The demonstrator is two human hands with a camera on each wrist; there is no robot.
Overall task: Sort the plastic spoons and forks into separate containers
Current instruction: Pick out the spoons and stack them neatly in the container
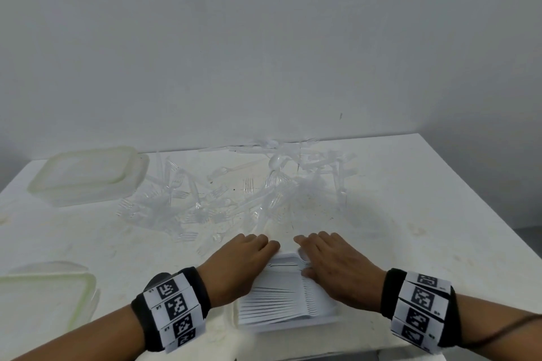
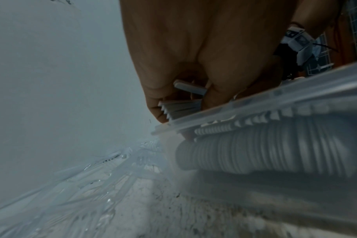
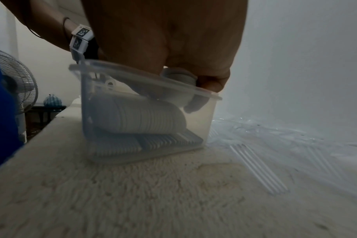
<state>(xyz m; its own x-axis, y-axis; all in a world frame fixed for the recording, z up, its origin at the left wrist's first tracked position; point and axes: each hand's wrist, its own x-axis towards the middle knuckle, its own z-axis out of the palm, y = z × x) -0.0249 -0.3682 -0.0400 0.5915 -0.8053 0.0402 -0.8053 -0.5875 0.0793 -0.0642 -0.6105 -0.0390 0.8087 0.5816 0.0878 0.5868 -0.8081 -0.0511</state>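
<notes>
Both hands' grip (image 1: 289, 246) on spoons (image 1: 281, 299) — seemingly inside container rim (image 3: 145, 75).

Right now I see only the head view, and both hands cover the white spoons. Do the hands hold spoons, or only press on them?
Observer: They hold. In the right wrist view the right hand grips a bundle of white spoons by the bowls, at the rim of the clear container.
Operator: And the left hand?
Observer: The left hand pinches the handle ends of the bundle above the rim.
Operator: Is anything inside already?
Observer: Yes, a nested row of spoons shows through the wall.
</notes>
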